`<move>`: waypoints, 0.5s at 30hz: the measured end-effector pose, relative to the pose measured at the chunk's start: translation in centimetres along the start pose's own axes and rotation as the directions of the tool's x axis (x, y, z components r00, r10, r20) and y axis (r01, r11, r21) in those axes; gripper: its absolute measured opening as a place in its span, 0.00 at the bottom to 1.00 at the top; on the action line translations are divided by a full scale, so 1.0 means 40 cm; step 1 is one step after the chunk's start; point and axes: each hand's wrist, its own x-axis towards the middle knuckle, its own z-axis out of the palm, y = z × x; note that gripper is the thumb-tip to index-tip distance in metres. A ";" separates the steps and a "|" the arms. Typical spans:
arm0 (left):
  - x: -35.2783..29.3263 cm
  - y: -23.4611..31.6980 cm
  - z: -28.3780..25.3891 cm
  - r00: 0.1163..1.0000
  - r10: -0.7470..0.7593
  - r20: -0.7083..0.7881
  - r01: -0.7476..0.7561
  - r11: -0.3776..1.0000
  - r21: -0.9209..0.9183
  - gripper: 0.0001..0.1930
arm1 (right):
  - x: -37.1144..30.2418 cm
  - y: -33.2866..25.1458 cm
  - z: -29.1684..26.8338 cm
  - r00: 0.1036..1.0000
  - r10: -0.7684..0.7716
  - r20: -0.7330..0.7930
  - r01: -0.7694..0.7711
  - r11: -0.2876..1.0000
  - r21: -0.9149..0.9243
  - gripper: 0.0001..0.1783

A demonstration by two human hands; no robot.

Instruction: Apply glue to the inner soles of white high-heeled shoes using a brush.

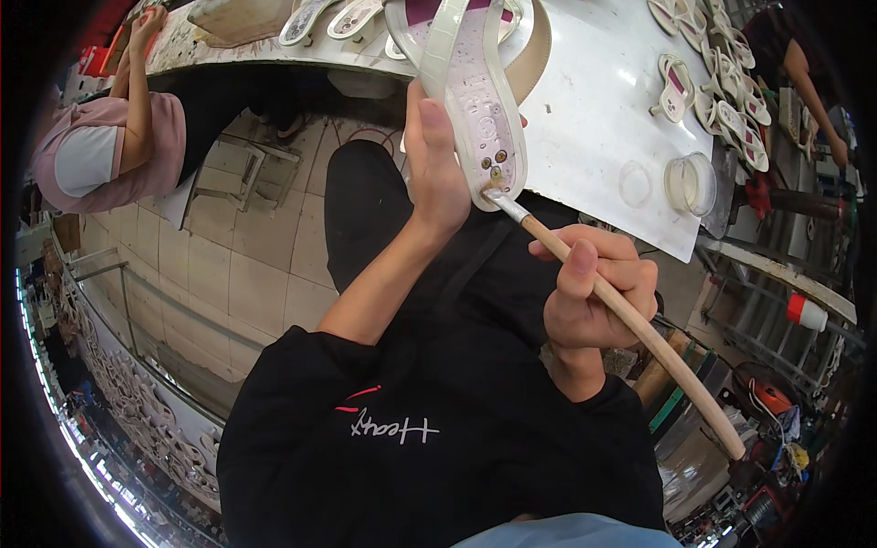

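Sandal [478,119] gripped by left hand [437,173], just ahead of right hand [589,292] gripping brush [658,347].

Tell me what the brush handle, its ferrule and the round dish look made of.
Brush handle: probably matte wood, given its pale tan, dull surface. Ferrule: likely metal, from its silvery sheen. Round dish: glossy, glass or clear plastic; it looks see-through.

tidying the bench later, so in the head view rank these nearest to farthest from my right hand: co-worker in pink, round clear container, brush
From your right hand:
1. Brush: gripped in it.
2. Round clear container: on the table, up and to the right.
3. Co-worker in pink: farthest, across the picture at far left.
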 end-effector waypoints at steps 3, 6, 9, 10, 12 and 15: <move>-0.006 -0.005 0.009 1.000 0.005 -0.015 -0.005 1.000 -0.030 0.32 | 0.000 0.001 0.003 0.998 0.052 -0.037 -0.050 0.998 0.045 0.15; -0.013 -0.004 0.021 0.999 0.002 -0.045 0.001 0.998 0.069 0.37 | 0.007 -0.001 0.005 0.996 0.078 -0.049 -0.076 0.996 0.038 0.16; -0.023 -0.002 0.025 1.000 -0.013 -0.017 0.015 0.996 0.089 0.37 | 0.012 0.001 0.010 0.991 0.086 -0.099 -0.083 0.996 0.031 0.17; -0.027 -0.002 0.026 0.999 -0.032 0.000 0.032 0.999 0.038 0.36 | 0.015 0.002 0.013 0.988 0.089 -0.129 -0.084 0.996 0.042 0.18; -0.032 -0.003 0.027 0.999 -0.049 0.018 0.049 0.999 -0.012 0.34 | 0.019 0.004 0.017 0.983 0.092 -0.158 -0.084 0.995 0.053 0.19; -0.039 -0.008 0.031 0.998 -0.055 0.032 0.055 0.998 -0.023 0.35 | 0.024 0.008 0.020 0.974 0.106 -0.201 -0.093 0.993 0.075 0.20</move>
